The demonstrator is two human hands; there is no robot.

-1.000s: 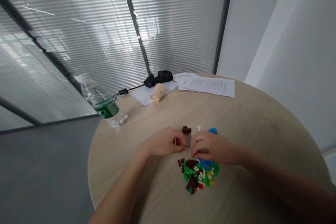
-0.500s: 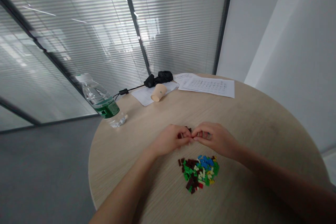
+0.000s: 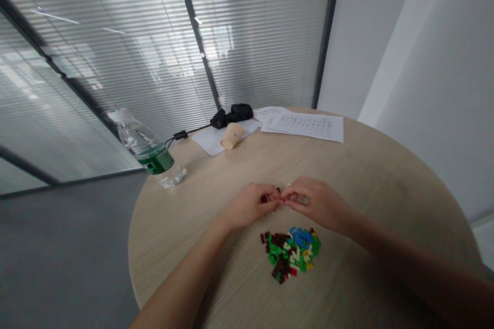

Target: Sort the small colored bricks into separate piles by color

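Observation:
Over the middle of the round table, my left hand (image 3: 252, 204) and my right hand (image 3: 312, 199) meet fingertip to fingertip. Both are closed in a pinch, thumb against fingers. Whatever lies between the fingertips is too small and too covered to name. Just behind the touching fingers a bit of a dark brown piece (image 3: 278, 189) shows, mostly hidden by the hands. Nearer to me lies a loose pile of small building bricks (image 3: 291, 253) in brown, green, blue, cream, yellow and red.
A clear water bottle (image 3: 148, 151) with a green label stands at the left edge of the wooden table (image 3: 185, 262). Farther back are a paper cup (image 3: 232, 136) on its side, a black bundle (image 3: 241, 112) with a cord, and printed sheets (image 3: 309, 127). Blinds and a wall rise behind.
Both hands stay pinched together in nearly the same place. Less of the dark brown piece shows behind the fingers. The whole view has shifted slightly.

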